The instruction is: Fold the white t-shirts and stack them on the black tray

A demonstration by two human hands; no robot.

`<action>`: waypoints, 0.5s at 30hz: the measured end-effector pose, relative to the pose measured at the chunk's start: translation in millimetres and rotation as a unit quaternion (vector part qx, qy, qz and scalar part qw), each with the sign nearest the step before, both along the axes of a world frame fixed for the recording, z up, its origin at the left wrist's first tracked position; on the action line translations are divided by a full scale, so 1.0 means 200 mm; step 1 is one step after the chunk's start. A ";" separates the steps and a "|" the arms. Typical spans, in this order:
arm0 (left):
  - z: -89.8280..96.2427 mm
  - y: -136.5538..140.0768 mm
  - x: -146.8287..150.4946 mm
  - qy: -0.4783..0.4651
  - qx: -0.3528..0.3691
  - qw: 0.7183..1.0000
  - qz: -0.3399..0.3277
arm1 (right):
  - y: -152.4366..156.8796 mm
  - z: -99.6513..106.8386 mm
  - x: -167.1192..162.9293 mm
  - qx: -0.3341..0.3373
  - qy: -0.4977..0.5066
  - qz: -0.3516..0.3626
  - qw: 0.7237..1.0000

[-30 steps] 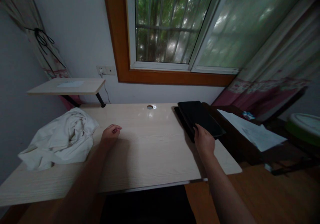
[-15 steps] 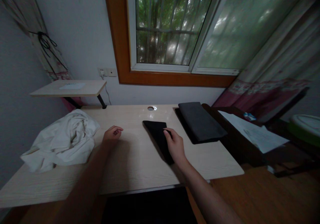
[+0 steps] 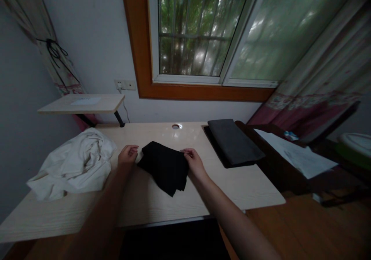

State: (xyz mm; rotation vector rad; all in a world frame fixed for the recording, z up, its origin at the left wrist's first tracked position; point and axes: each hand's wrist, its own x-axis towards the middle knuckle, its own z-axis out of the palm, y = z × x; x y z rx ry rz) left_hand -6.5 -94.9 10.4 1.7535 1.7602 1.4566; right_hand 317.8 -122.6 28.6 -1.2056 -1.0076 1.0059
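A dark black piece of folded cloth [image 3: 165, 165] hangs or rests just over the pale desk between my hands. Its lower edge is uneven, with pointed corners, and what kind of garment it may be does not show. My right hand [image 3: 194, 163] pinches its upper right corner between thumb and fingers. On the other side, my left hand [image 3: 127, 157] is beside the cloth's left end with fingers curled in, a small gap between fingertips and fabric. Nothing shows in that hand.
Crumpled white cloth [image 3: 78, 163] lies on the desk [image 3: 139, 209] at left, below a small raised shelf [image 3: 84, 103]. Folded dark grey and black fabric [image 3: 234, 142] sits at right. Beyond the desk's right side is a dark surface with a white sheet [image 3: 292, 151].
The black cloth has been turned and spread wider, its left end swinging toward my left hand. My right hand has moved slightly left with it.
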 end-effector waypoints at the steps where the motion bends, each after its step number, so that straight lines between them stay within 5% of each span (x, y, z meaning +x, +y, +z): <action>1: 0.00 0.00 0.00 -0.002 0.004 1.000 0.002 | -0.01 -0.03 0.03 0.030 -0.076 0.007 0.997; 7: 0.00 0.00 0.02 0.024 0.004 0.999 -0.025 | -0.14 -0.03 0.17 0.164 -0.370 0.115 0.907; 15: 0.01 -0.01 0.04 0.067 -0.029 0.995 -0.071 | -0.25 0.09 0.19 0.228 -0.553 0.259 0.758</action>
